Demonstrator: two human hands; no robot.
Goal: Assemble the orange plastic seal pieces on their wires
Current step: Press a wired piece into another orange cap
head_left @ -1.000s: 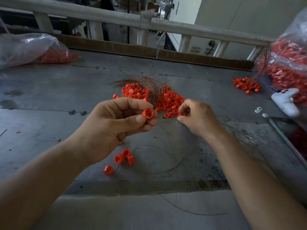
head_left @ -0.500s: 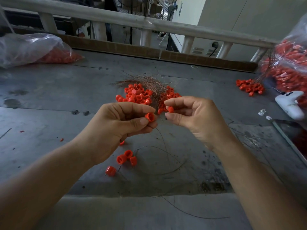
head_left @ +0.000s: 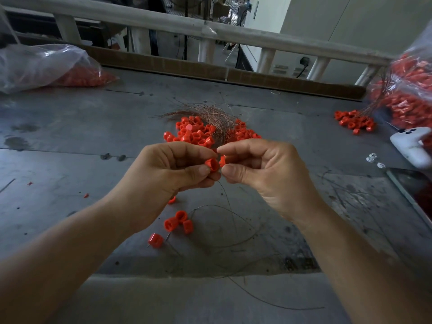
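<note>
**Seals: a few done, lots left to do**

Closest to me, thin wires (head_left: 236, 230) loop across the table (head_left: 70, 160). Four seals (head_left: 178, 222) lie among them, between the two arms. They look joined to wires, so I count them as done. The wires are too thin for me to be sure.

Above them the two hands meet in the air. The left hand (head_left: 173, 181) pinches an orange cup (head_left: 212, 164) between thumb and fingers, with its open end turned to the right. The right hand (head_left: 266, 176) pinches a small piece (head_left: 222, 160). Its thumb and first finger are tight on the piece and the other fingers are curled in. The two parts touch or almost touch; I cannot tell which. A wire (head_left: 228, 199) hangs down from between the hands. I think this is the step of pushing the small piece into the cup, and it is not done yet.

Past the hands is a big pile (head_left: 196, 134) of loose orange parts, with a bunch (head_left: 210, 114) of bare wires lying over it. Far right is a small heap (head_left: 354, 122) with wires, next to a full bag (head_left: 411, 90). Far left is another bag (head_left: 46, 64) with orange parts inside. That is a lot left to make. I judge the job is near its start, with four made and one in hand.
</note>
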